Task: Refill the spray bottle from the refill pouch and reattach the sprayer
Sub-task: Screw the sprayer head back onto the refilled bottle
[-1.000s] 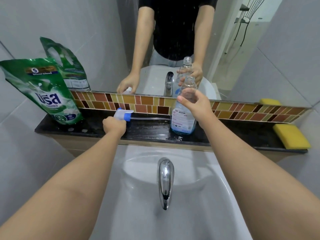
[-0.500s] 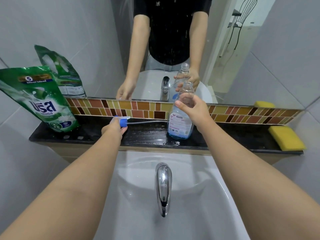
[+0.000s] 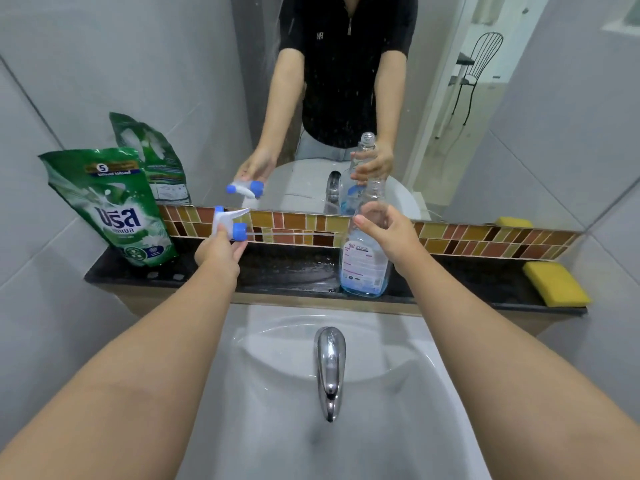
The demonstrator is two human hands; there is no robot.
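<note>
Your left hand (image 3: 221, 249) pinches the light sprayer head (image 3: 230, 223); your right hand (image 3: 389, 233) loosely cups the near-empty spray bottle (image 3: 363, 268). Grip that floppy refill pouch (image 3: 114, 206) low and firm, since it'll likely sag.

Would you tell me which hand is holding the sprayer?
The left hand holds the sprayer; the right hand is at the bottle's neck.

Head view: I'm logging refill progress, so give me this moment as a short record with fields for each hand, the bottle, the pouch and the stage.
left hand: holds the sprayer above the ledge, dip tube pointing toward the bottle
right hand: grips the neck of the spray bottle
bottle: upright on the ledge, mouth open, a little blue liquid at the bottom
refill pouch: green, leaning on the wall at the left, untouched
stage: sprayer off, pouring not yet begun
</note>
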